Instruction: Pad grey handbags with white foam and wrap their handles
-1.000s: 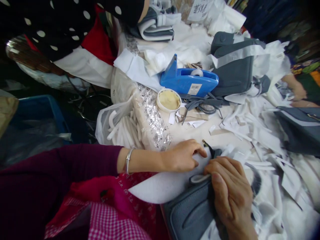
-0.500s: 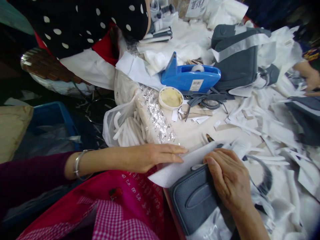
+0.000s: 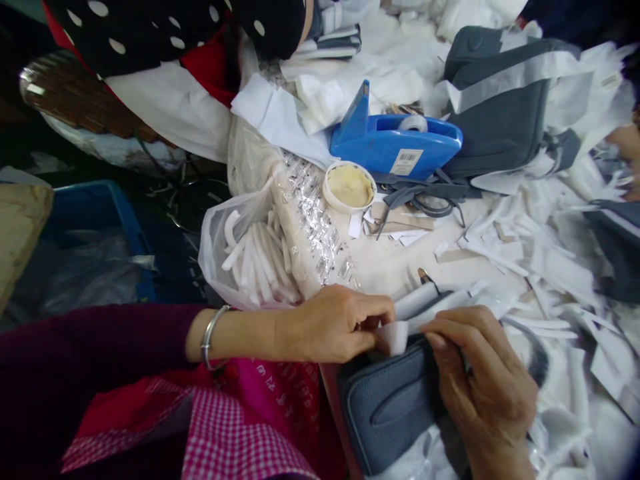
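Note:
A dark grey-blue leather bag (image 3: 395,400) lies at the table's front edge, partly wrapped in clear plastic. White paper (image 3: 397,337) is bent at the bag's upper edge. My left hand (image 3: 340,323), with a bangle at the wrist, pinches this paper from the left, its fingers curled. Just to the right, my right hand (image 3: 483,380) is closed at the bag's top edge, thumb and forefinger pressed together on the white paper. The part of the paper under the fingers is hidden.
A blue tape dispenser (image 3: 395,147), a tub of pale paste (image 3: 349,188) and scissors (image 3: 435,203) stand beyond the hands. Another grey bag (image 3: 500,127) is behind. White strips (image 3: 505,247) litter the right; a plastic bag of white rolls (image 3: 257,260) hangs left. A person in polka dots sits upper left.
My left hand has gone from stretched fingers lying on the white sheet to a pinch on it. The paper is now bent at the bag's top. My right hand has shifted slightly right.

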The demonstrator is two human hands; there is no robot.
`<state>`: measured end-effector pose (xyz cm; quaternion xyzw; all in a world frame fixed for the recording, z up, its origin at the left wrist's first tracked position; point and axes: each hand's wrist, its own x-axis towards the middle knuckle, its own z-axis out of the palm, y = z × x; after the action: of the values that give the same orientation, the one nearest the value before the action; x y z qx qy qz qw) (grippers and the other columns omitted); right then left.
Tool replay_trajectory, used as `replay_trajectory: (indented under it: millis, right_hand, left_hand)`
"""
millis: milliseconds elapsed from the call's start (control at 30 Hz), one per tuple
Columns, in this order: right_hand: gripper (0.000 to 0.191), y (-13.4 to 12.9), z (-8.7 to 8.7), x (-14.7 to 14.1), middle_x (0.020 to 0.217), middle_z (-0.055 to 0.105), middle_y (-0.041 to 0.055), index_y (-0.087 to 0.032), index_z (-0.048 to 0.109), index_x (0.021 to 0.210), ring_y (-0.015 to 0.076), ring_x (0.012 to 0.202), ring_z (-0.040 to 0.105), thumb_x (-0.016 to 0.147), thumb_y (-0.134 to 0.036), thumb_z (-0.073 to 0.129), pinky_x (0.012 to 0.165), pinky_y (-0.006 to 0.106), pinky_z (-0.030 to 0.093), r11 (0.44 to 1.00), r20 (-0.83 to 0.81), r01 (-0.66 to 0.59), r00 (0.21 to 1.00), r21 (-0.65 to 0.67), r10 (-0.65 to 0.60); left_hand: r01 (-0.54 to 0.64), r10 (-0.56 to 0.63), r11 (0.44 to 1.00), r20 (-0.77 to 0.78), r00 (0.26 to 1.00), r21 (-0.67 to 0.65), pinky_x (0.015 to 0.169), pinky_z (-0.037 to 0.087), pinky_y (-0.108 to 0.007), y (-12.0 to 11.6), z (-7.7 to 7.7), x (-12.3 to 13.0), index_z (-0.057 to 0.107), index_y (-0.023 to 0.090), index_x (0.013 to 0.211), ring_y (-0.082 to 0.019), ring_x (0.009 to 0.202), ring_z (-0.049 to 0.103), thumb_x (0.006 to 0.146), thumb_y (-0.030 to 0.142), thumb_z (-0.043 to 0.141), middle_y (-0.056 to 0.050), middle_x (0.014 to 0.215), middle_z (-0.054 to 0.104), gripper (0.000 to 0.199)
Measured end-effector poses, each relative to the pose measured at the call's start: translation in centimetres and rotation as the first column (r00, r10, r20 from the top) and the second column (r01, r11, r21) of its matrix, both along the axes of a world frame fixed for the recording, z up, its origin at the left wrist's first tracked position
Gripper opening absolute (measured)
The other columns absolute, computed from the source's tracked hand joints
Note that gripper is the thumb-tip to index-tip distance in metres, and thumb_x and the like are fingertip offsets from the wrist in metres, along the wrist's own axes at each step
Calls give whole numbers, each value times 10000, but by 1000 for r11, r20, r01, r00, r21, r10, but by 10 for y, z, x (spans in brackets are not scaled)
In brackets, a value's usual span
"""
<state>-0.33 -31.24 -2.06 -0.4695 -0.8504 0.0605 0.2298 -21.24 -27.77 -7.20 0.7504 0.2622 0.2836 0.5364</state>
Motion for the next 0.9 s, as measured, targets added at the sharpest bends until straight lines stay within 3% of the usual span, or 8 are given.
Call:
replay_trajectory:
  millis: [167, 300, 367, 467, 633, 767, 833, 900]
  right_hand:
    - [267, -1, 1, -2, 889, 562, 65, -146, 576, 1120, 158, 795, 532, 862, -81, 551, 691, 289, 416, 997, -9, -29, 1000, 71, 29]
    - [93, -2, 4, -4, 894, 500, 62, -143, 613, 944, 142, 772, 498, 857, -137, 581, 654, 266, 403, 997, 16, 7, 1000, 82, -8]
    - [44, -3, 4, -4, 889, 481, 56, -149, 607, 893, 137, 768, 487, 862, -150, 577, 646, 261, 401, 999, 29, 20, 999, 50, -22]
    - [67, -3, 4, -3, 877, 461, 51, -165, 591, 860, 146, 771, 469, 888, -168, 530, 646, 278, 395, 999, 20, 36, 999, -17, -36]
    - [216, 2, -2, -3, 792, 430, 28, -189, 526, 786, 159, 745, 435, 950, -181, 385, 667, 317, 392, 981, -30, 55, 998, -188, -62]
    - [230, 9, -6, -10, 794, 458, 27, -187, 492, 785, 160, 757, 462, 962, -178, 345, 706, 318, 418, 971, -24, 26, 999, -238, -33]
    - [188, 13, 1, -10, 865, 509, 43, -180, 519, 886, 158, 821, 511, 951, -148, 346, 751, 307, 442, 988, -102, 4, 995, -152, -20]
    - [204, 9, 17, 1, 987, 554, 70, -178, 544, 1011, 167, 952, 544, 935, -129, 361, 851, 324, 445, 991, -232, 112, 968, 73, -93]
  left_hand:
    - [-54, 57, 998, -173, 983, 26, 524, 321, -192, 6, 17, 24, 600, 182, 924, -87, 554, 488, 799, 225, 583, 37, 628, 556, 133]
    - [6, -14, 999, -207, 978, -42, 554, 353, -204, 9, 21, 21, 624, 184, 929, -100, 585, 507, 806, 224, 565, 22, 645, 571, 142]
    - [-29, 9, 992, -162, 987, -121, 607, 408, -215, 8, 21, 13, 608, 184, 1020, -112, 661, 545, 832, 227, 549, 2, 749, 603, 201]
    - [-140, 140, 976, -16, 990, -166, 818, 472, -291, 7, 21, 9, 529, 163, 1178, -180, 970, 568, 850, 336, 573, -88, 1116, 574, 374]
    - [134, -115, 986, 181, 977, -96, 1050, 358, -427, 4, 16, 36, 530, 157, 1137, -273, 1142, 488, 704, 429, 732, -104, 1207, 541, 550]
    - [97, -82, 986, 112, 990, -139, 1078, 322, -441, 0, 3, 47, 488, 156, 1219, -273, 1184, 456, 642, 250, 757, -108, 1274, 514, 643]
    - [56, -50, 986, 47, 998, -158, 1093, 299, -443, -1, -2, 45, 456, 155, 1271, -277, 1220, 427, 643, 230, 736, -112, 1302, 493, 692]
    - [33, -36, 988, -22, 999, -153, 1120, 249, -447, -1, -4, 42, 416, 148, 1328, -289, 1273, 377, 659, 273, 720, -131, 1353, 449, 746]
